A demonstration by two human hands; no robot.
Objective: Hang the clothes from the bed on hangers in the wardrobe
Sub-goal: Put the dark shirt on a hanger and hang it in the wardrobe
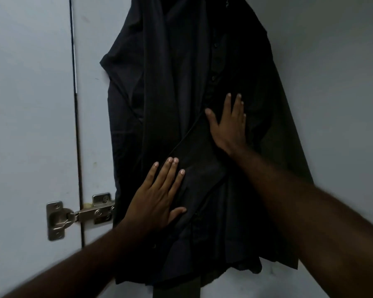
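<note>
1. Head view, background: pale grey wardrobe panels (30, 104) fill the frame. A dark vertical gap runs down at 9 o'clock, and a silver metal cabinet hinge (73, 216) bridges it at 8 o'clock.
2. The black, thin-cloth button-front shirt (177, 72) hangs down the middle from 12 to 6 o'clock, lying against the panel. Its top is cut off by the frame, so no hanger can be seen.
3. Handling, as a judgement: the shirt looks light, limp and quick to crease, and it gives no resistance to a push. The shoulders or collar seem the best hold for shifting it, and the hem for pulling it straight.
4. The left hand (159, 198), at 7 o'clock from centre, lies palm-flat on the cloth. Its fingers are straight and close together with the thumb out, and it grasps nothing.
5. The right hand (228, 125), at 2 o'clock from the left hand, presses flat beside the row of small dark buttons (213, 78). Its fingers are straight and slightly spread, and it pinches nothing. A slanting fold of cloth lies between the two hands.
</note>
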